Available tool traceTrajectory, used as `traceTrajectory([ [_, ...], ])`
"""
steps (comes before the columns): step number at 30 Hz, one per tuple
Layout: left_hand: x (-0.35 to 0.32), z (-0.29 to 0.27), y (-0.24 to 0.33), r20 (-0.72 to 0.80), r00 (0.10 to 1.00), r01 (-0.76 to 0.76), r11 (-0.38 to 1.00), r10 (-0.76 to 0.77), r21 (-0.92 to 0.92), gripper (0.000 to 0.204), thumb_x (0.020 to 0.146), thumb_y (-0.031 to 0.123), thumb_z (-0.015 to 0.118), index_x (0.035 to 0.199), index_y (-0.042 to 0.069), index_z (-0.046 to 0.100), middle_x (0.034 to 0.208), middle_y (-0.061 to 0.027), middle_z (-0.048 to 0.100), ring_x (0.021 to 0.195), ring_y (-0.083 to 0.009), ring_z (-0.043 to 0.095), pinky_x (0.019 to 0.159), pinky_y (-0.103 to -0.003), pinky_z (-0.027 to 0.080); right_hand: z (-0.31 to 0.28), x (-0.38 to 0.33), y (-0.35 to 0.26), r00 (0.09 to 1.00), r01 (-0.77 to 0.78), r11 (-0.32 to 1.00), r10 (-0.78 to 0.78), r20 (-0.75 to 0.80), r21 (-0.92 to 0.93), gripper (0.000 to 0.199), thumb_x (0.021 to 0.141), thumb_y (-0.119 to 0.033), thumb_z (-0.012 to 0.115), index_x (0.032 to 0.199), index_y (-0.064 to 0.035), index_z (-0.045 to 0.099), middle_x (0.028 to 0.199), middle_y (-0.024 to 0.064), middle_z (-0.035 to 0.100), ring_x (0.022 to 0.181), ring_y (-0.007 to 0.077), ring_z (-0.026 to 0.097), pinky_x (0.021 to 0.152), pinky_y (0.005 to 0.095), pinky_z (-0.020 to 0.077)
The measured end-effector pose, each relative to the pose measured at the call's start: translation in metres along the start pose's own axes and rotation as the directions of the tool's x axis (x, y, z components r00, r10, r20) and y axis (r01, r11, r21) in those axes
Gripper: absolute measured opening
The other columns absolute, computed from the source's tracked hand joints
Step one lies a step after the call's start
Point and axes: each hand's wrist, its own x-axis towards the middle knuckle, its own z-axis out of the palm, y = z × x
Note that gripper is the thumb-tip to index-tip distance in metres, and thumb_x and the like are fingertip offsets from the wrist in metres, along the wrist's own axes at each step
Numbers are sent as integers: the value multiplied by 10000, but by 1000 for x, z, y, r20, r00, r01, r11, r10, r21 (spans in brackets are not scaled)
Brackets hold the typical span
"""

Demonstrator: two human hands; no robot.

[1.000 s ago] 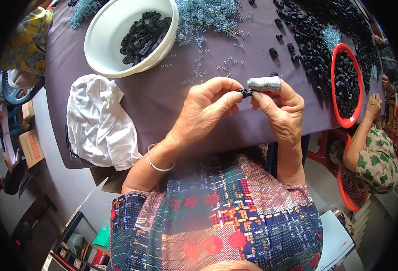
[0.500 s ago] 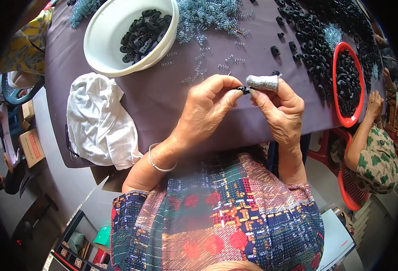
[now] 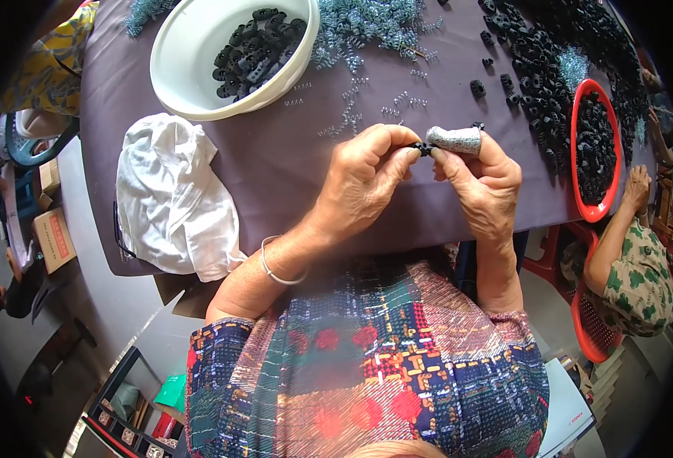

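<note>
In the head view, I have both hands in front of me, close together over the worktop [image 3: 272, 168], which has a purple-grey cover. My left hand [image 3: 359, 179] pinches a small black part [image 3: 426, 149] between the thumb and the index finger. My right hand [image 3: 487, 187] is clamped on the same part from its right side, with the thumb tip against it; the fingertips hide much of its shape, so I cannot tell its details. On my right index finger I wear a grey knitted finger cover [image 3: 455, 140], and a pale bracelet [image 3: 268, 269] goes around my left forearm. Beyond my hands, a few loose springs [image 3: 353, 95] lie scattered, near a big heap of springs [image 3: 367, 30]. To the left of this heap stands a white bowl [image 3: 180, 57] with black pieces [image 3: 256, 57] inside, and nearer to me lies a crumpled white cloth [image 3: 172, 198]. On the right side there is a wide spread of black pieces, and next to it a red basket [image 3: 596, 214], also filled with black pieces. Near this basket is a co-worker's hand [image 3: 638, 187].
</note>
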Motion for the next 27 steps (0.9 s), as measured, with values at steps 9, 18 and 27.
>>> traceTrajectory([
  [9,-1,1,-1,-19,1000,21,998,-22,-51,95,873,5,619,964,-23,610,796,-83,611,675,-113,599,586,-264,481,7,-4,-1,996,44,999,-46,-81,-24,175,845,-7,677,1020,3,668,837,12,671,728,56,590,673,204,486],
  [18,-1,1,0,14,999,41,995,-40,-87,114,862,-11,625,975,-23,615,815,-74,612,673,-104,597,580,-244,481,-1,-2,1,1000,17,1000,-17,-7,-2,175,848,-10,673,1022,6,672,832,12,669,726,61,592,667,200,486],
  [27,-1,-1,-2,48,999,-7,999,9,-54,119,857,-20,627,975,-34,614,826,-72,608,669,-104,601,583,-228,490,-1,0,5,999,45,997,-43,31,-58,153,840,-2,676,993,4,669,814,11,662,730,61,588,663,210,481],
])
